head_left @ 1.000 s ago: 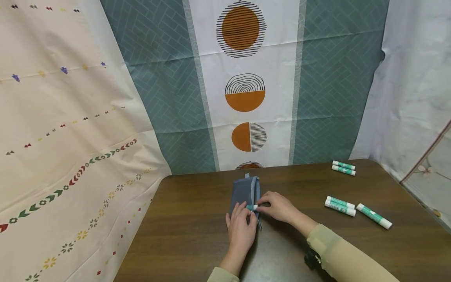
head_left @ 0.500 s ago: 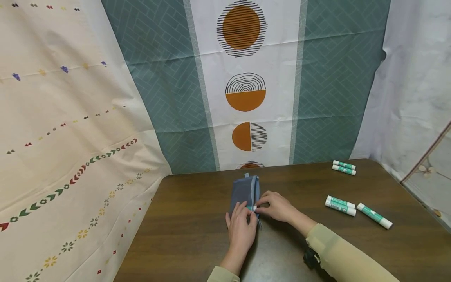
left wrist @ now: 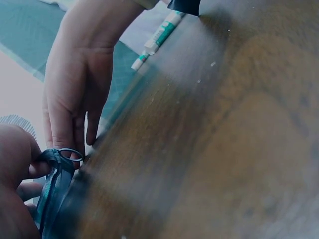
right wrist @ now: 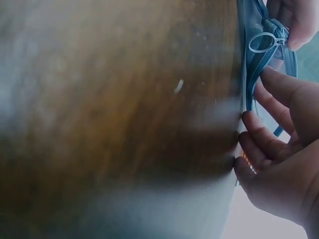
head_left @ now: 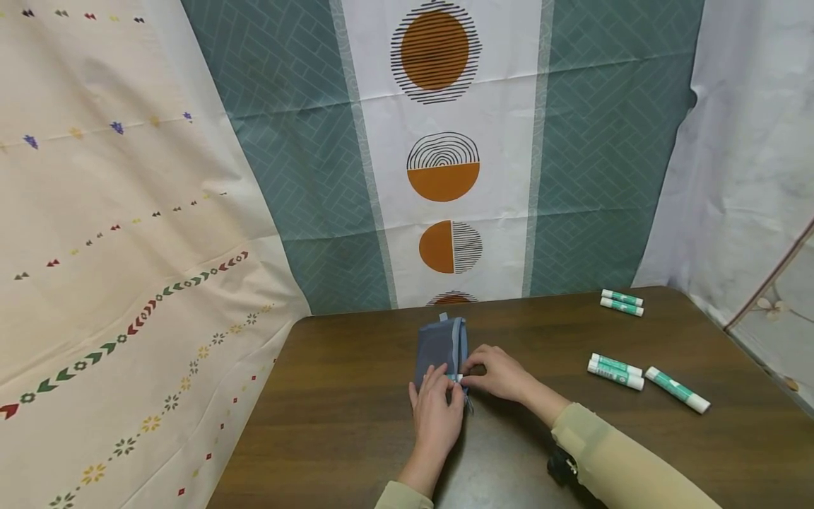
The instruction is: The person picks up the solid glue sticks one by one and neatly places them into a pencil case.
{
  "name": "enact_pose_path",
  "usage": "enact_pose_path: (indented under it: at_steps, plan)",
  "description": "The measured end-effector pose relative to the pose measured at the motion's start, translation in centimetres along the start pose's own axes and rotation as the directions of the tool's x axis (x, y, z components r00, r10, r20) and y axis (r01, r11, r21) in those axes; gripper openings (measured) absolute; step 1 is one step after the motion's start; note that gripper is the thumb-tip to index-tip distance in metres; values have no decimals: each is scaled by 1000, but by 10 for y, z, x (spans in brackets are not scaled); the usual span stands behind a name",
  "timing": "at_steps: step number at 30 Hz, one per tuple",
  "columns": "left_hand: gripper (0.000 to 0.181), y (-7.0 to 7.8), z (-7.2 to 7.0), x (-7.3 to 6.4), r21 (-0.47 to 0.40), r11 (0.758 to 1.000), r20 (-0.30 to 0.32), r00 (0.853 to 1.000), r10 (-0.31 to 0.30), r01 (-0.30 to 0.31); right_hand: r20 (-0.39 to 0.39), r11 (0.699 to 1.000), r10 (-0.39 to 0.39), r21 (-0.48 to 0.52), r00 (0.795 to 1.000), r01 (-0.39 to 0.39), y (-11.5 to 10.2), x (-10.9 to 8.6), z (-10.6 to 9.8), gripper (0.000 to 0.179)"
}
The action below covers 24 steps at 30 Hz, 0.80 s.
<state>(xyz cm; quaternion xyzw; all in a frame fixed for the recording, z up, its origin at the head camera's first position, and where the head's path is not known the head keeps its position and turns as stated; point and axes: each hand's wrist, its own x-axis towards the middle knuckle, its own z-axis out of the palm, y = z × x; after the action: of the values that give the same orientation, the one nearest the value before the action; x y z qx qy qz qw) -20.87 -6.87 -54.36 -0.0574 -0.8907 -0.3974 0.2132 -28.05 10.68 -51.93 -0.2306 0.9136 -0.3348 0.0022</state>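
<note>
A blue-grey zipper pouch (head_left: 439, 343) lies on the table, its unzipped side facing right. The left hand (head_left: 437, 410) grips its near end, thumb and fingers on either side in the left wrist view. A green and white glue stick (head_left: 459, 378) lies crosswise at the pouch's opening, mostly hidden by the pouch and fingers. At its white end, the right hand (head_left: 499, 373) pinches it between thumb and fingertips. The zipper's ring pull (right wrist: 262, 43) hangs beside the right fingertips in the right wrist view.
To the right lie a pair of glue sticks (head_left: 615, 373) and a single glue stick (head_left: 677, 390). Another pair of glue sticks (head_left: 621, 302) lies near the back right edge of the wooden table (head_left: 331, 403). Patterned cloth (head_left: 343, 212) hangs behind and at both sides.
The glue stick has slid left into the pouch, so less of it shows. The right hand has shifted slightly left with it; the left hand stays on the pouch.
</note>
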Motion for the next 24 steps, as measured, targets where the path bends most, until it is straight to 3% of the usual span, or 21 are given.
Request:
enact_pose_path:
  at_steps: [12,24]
  plan:
    - [19,-1,-1,-1,-7,1000,-7,1000,24,-24,-25,1000,26,12,999,-25,-2,2,5,7]
    - [20,1,-3,0,-20,1000,10,1000,1,-1,-43,999,41,-10,998,-41,-5,3,8,8]
